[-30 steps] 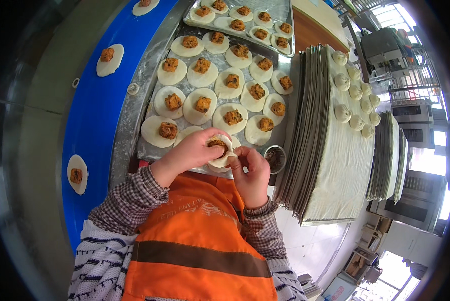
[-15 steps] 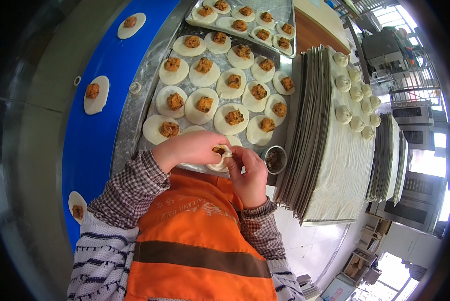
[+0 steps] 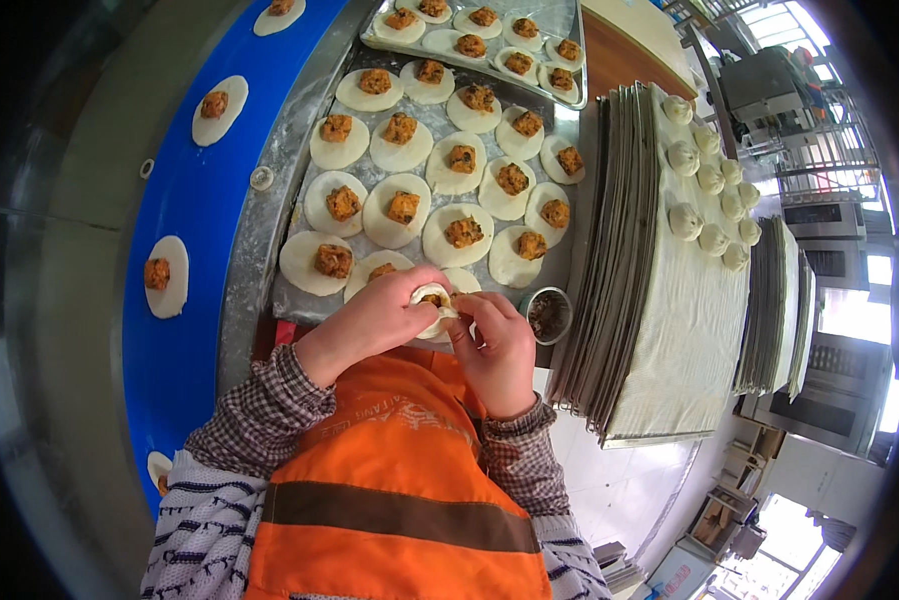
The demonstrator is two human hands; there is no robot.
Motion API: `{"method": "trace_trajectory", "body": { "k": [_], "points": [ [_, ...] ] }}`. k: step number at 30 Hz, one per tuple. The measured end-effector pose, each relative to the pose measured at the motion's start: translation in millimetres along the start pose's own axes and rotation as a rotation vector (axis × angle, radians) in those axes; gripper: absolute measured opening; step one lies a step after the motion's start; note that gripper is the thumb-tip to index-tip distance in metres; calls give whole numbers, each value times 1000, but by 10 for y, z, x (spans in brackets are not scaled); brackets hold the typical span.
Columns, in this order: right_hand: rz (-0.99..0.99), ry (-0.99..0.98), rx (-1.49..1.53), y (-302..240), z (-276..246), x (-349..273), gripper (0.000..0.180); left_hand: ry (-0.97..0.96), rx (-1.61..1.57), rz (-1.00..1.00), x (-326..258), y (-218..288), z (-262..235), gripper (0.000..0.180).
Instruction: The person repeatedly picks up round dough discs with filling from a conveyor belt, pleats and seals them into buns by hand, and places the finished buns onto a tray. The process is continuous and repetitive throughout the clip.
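Observation:
Between both hands, above the near edge of a floured metal table (image 3: pixel 297 290), is a partly gathered bun (image 3: pixel 433 318) with orange-brown filling showing in its open top. My left hand (image 3: pixel 381 312) wraps round its left side. At its right rim, my right hand (image 3: pixel 496 345) pinches the dough between thumb and fingers. Just beyond my hands lie several flat round dough wrappers (image 3: pixel 393 232), each topped with a lump of filling (image 3: pixel 403 207). A small metal cup (image 3: pixel 548 316) with dark crumbly contents stands right of my right hand.
A blue conveyor belt (image 3: pixel 191 200) at the left carries more filled wrappers. At the far end sits a metal tray (image 3: pixel 573 92) of wrappers. On the right, a tall stack of cloth-lined trays (image 3: pixel 619 270) bears pleated buns (image 3: pixel 685 222); another tray stack (image 3: pixel 769 300) stands beyond.
The wrappers on the belt have moved toward me, and another shows at its far end. My left hand has shifted slightly left and turned, showing more of the bun's open top.

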State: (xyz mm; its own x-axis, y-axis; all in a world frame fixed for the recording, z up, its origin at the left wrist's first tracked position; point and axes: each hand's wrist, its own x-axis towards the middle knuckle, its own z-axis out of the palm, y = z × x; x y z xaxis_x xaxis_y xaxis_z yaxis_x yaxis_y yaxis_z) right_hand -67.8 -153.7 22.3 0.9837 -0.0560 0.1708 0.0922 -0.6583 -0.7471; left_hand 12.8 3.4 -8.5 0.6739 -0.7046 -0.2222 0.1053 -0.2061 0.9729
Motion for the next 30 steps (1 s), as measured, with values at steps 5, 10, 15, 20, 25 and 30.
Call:
{"method": "trace_trajectory", "body": {
  "k": [5, 10, 15, 20, 25, 30],
  "points": [
    [144, -15, 111, -19, 49, -24, 23, -130, 69, -115, 41, 149, -72, 31],
    [228, 50, 317, 27, 37, -76, 16, -160, -294, -10, 29, 64, -82, 29],
    [425, 133, 843, 84, 106, -71, 9, 118, -545, -25, 17, -105, 128, 46],
    [126, 194, 238, 25, 115, -79, 13, 216, -294, 10, -5, -92, 108, 49],
    [264, 118, 473, 43, 100, -118, 21, 157, -75, -27, -34, -49, 19, 61],
    [246, 114, 505, 32, 97, -142, 18, 116, -253, -190, -7, -174, -4, 64]
  ]
}}
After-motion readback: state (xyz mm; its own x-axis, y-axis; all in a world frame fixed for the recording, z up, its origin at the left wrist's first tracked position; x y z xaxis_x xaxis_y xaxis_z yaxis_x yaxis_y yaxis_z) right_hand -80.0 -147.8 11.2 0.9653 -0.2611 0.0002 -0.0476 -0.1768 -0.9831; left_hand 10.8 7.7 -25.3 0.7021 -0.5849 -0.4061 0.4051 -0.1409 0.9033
